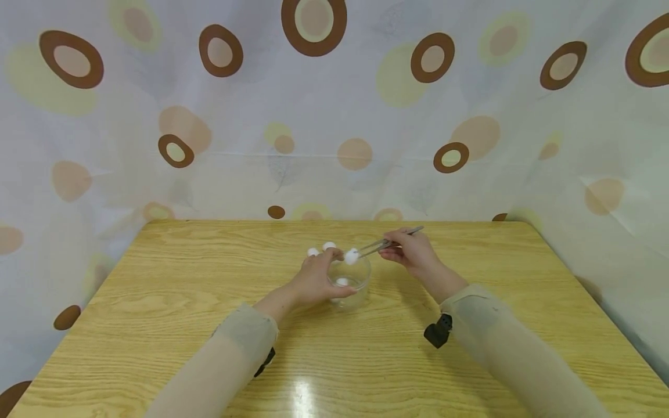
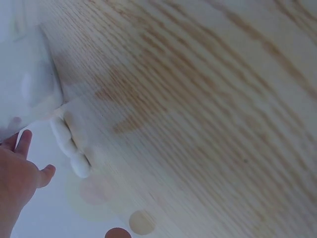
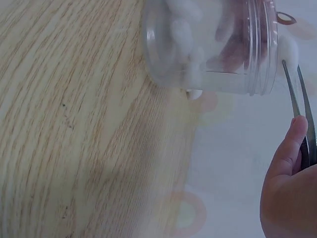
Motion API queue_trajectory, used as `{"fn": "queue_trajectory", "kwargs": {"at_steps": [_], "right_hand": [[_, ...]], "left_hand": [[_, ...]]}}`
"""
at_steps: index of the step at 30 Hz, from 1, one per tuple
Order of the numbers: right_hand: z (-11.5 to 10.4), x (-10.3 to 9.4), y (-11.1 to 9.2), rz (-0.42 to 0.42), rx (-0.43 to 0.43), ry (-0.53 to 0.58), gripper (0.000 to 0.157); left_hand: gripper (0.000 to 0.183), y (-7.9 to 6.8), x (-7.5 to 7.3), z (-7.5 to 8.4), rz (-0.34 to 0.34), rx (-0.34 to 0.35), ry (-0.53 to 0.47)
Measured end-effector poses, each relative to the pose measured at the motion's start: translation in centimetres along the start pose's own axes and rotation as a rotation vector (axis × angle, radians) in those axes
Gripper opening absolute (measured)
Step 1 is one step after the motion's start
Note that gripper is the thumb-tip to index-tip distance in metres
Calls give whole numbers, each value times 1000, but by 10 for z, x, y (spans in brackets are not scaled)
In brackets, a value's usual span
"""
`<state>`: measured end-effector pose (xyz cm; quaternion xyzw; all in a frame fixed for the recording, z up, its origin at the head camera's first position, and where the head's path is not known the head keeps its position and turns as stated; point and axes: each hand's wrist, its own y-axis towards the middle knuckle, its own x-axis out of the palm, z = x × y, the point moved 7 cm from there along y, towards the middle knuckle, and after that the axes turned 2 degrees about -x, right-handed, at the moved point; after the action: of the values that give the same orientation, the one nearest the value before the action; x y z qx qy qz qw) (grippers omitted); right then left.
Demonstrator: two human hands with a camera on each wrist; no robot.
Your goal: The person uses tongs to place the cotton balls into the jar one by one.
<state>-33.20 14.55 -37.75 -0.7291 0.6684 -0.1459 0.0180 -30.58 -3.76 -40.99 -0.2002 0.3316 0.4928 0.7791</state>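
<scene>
A clear plastic jar [image 1: 356, 298] stands upright on the table, gripped round its side by my left hand [image 1: 313, 281]. My right hand [image 1: 418, 254] holds metal tweezers [image 1: 416, 230], also visible as tweezers [image 3: 308, 111] in the right wrist view. Between their tips a white cotton ball [image 1: 352, 256] is pinched at the jar's open mouth. More cotton balls [image 3: 182, 37] lie inside the jar, seen through its wall. Beyond my left hand, loose cotton balls [image 1: 329, 245] sit on the table; the left wrist view shows a row of cotton balls [image 2: 68, 147] beside the jar.
The wooden table [image 1: 183, 325] runs back to a patterned cloth [image 1: 313, 186] hung behind it and at both sides. A small black device [image 1: 438, 331] is strapped at the right wrist; another black device [image 1: 265, 362] shows at the left.
</scene>
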Motion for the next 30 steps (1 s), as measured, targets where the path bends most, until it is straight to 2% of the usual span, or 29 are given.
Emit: {"fn": "queue_trajectory", "kwargs": {"at_steps": [5,12,18,23,30], "right_hand": [[2,-4,3,45,-2,-14,19],[1,-7,5,58,11,36,20],[2,-9,8,87,15,84,7],[6,-14,15,135,11,111,6],[16,-18,29,210,18,18,9]], "left_hand": [[75,0,-1,0,2,7,-5],[75,-2,-1,-4,6,1,-14],[75,-7,-3,-7,8,-2,-21],[75,-11,-5,-11,3,-23,-29],[77,-16,-7,-13,5,-20,-27]]}}
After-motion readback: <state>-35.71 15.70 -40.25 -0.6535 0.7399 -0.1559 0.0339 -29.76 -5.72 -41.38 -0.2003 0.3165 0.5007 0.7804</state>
